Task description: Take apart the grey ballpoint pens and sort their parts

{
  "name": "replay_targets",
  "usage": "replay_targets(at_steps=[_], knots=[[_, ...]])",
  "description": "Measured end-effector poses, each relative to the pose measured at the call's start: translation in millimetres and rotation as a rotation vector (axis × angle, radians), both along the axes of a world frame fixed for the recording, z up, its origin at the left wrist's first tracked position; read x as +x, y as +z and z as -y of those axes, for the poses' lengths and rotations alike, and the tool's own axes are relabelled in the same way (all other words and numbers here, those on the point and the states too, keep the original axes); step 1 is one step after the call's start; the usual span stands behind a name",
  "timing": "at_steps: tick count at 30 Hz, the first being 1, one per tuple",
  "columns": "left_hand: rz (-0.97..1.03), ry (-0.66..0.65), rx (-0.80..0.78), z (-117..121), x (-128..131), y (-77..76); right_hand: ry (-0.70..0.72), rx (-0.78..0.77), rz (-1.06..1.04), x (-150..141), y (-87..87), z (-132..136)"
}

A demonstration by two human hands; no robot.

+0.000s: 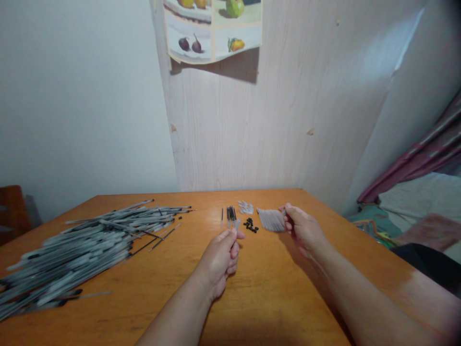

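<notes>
My left hand (223,254) is closed in a pinch around a small clear plastic piece (237,223), which looks like a pen cap and points up from the fingertips. Just beyond it lie several thin black pen refills (231,213). My right hand (304,228) pinches at the right end of a row of clear pen barrels (271,220); a greyish end shows at the fingertips, and the fingers hide the rest. Between the hands sits a cluster of small black plugs (251,226). Behind these is a little group of clear caps (246,207).
A large loose heap of assembled-looking pens (90,245) covers the left of the wooden table (252,298), some sticking out toward the middle. The table's back edge meets a wall with a fruit poster (212,33). Cloth and bedding (414,202) lie beyond the right edge.
</notes>
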State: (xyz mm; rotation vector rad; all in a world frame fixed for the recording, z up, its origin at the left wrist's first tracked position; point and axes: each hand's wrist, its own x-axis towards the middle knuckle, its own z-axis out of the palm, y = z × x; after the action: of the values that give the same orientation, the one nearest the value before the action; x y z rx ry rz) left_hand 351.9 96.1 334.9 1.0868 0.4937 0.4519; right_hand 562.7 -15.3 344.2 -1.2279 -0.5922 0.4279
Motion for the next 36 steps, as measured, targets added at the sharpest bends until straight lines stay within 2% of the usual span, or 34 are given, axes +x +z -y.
replay_targets(at_steps=[6,12,20,30,36], knots=[[-0.016,0.155,-0.073,-26,4,-14.0,-0.045,-0.081,-0.033,0,-9.6,-11],[0.023,0.208,-0.141,-32,6,-17.4,0.001,-0.141,-0.029,-2,-10.7,-25],[0.028,0.290,-0.198,-37,6,-16.5,-0.164,-0.478,0.496,22,-13.6,-64],[0.001,0.342,-0.230,-38,7,-14.8,-0.264,-0.757,0.766,42,-22.1,-113],[-0.014,0.357,-0.224,-37,7,-12.9,-0.260,-0.884,0.881,42,-22.8,-128]])
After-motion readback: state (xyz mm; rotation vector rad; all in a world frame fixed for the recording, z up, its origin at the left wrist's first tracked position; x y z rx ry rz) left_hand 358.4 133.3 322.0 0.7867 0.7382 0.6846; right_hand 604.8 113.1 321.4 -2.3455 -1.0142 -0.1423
